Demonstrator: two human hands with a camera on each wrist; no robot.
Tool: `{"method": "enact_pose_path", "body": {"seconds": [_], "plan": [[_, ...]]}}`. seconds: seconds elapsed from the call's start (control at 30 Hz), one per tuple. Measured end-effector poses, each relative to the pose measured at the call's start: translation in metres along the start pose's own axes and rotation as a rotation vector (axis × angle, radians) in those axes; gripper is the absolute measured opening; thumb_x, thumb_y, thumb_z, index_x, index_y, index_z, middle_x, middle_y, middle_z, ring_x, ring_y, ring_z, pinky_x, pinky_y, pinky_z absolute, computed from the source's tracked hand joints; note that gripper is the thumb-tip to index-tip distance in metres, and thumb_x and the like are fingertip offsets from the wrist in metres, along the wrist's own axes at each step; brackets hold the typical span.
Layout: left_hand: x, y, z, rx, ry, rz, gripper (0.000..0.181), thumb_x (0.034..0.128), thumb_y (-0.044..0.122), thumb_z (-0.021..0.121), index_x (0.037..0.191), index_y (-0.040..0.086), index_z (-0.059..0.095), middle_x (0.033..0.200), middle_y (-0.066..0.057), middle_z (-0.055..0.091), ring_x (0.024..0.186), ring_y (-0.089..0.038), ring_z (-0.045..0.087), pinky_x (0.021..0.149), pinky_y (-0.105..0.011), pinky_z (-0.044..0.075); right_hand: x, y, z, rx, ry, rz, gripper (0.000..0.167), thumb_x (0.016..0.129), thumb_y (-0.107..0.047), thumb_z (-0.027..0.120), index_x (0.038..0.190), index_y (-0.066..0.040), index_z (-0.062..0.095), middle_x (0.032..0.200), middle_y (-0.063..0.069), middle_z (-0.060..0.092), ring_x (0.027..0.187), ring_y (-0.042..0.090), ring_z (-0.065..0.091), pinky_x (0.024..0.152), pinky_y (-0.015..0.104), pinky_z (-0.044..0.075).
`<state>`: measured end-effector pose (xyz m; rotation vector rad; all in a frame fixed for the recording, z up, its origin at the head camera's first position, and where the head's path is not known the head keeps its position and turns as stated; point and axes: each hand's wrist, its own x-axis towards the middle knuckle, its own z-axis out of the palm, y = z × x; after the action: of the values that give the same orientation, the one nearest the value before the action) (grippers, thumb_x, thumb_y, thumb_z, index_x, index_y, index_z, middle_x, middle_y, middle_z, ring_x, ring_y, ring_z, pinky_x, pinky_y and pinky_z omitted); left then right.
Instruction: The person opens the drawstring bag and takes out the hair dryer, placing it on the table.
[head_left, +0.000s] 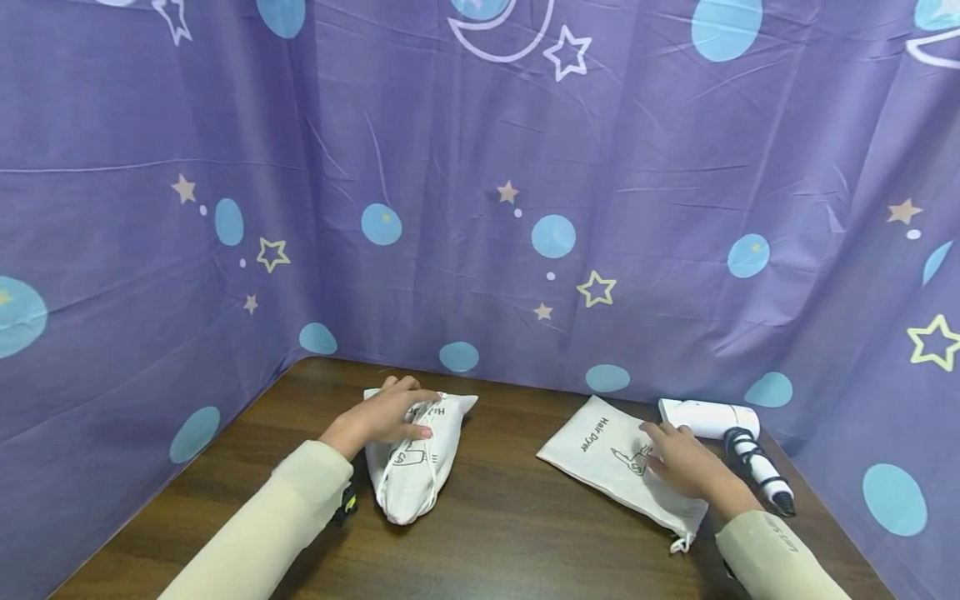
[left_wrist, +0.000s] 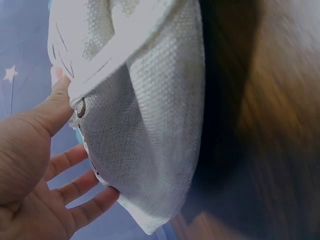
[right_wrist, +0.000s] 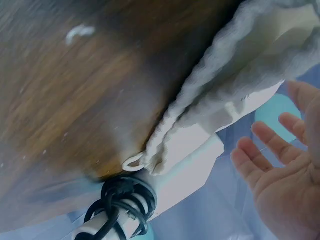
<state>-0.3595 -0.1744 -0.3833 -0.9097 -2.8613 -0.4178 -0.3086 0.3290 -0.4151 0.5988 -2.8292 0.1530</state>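
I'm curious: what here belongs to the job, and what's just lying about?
Likely the job:
plump white cloth drawstring bag, left hand on it
flat white cloth drawstring bag, right hand over it
white cylindrical hair dryer, untouched

Surroundings:
brown wooden table
purple cloth curtain

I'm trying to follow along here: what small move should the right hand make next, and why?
Probably lower the right hand a little and pinch the near edge of the flat-looking bag. That hand seems to grip nothing, the bag looks unfilled, and the white hair dryer lies outside, beside the bag.
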Motion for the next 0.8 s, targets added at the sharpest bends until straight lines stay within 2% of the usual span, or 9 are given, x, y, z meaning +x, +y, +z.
{"method": "enact_pose_path", "body": {"seconds": [0.27,0.4,0.6,0.8], "plan": [[0.011,0.019,0.006,0.008,-0.029,-0.016,0.059,0.0891,0.036,0.078,0.142,0.018,0.061,0.13,-0.014,0.055,0.11,-0.03,0.046,0.092,-0.049,0.048,0.004,-0.017,0.005,0.036,0.021,-0.082,0.046,0.098,-0.023,0.068,0.134,0.003,0.057,0.122,0.024,0.062,0.112,0.045,0.059,0.099,0.061,0.045],[0.019,0.028,0.011,0.014,-0.035,-0.016,0.059,0.0895,0.038,0.077,0.143,0.02,0.06,0.131,-0.012,0.054,0.111,-0.029,0.045,0.092,-0.047,0.047,0.008,-0.029,0.005,0.024,0.042,-0.1,0.047,0.098,-0.025,0.068,0.134,0.003,0.057,0.121,0.022,0.063,0.109,0.045,0.058,0.098,0.06,0.046],[0.025,0.039,0.016,0.003,-0.034,0.0,0.06,0.09,0.037,0.077,0.144,0.018,0.059,0.134,-0.016,0.053,0.114,-0.033,0.046,0.092,-0.049,0.048,0.013,-0.048,0.004,0.024,0.023,-0.113,0.051,0.099,-0.031,0.067,0.138,0.0,0.055,0.125,0.02,0.062,0.112,0.045,0.058,0.097,0.059,0.047],[0.033,0.051,0.021,0.023,-0.038,0.006,0.061,0.0903,0.04,0.076,0.145,0.02,0.058,0.133,-0.014,0.053,0.111,-0.031,0.045,0.09,-0.045,0.049,0.017,-0.064,0.007,0.022,0.023,-0.142,0.051,0.1,-0.032,0.066,0.138,0.0,0.056,0.129,0.021,0.061,0.116,0.043,0.057,0.099,0.057,0.047]]}}
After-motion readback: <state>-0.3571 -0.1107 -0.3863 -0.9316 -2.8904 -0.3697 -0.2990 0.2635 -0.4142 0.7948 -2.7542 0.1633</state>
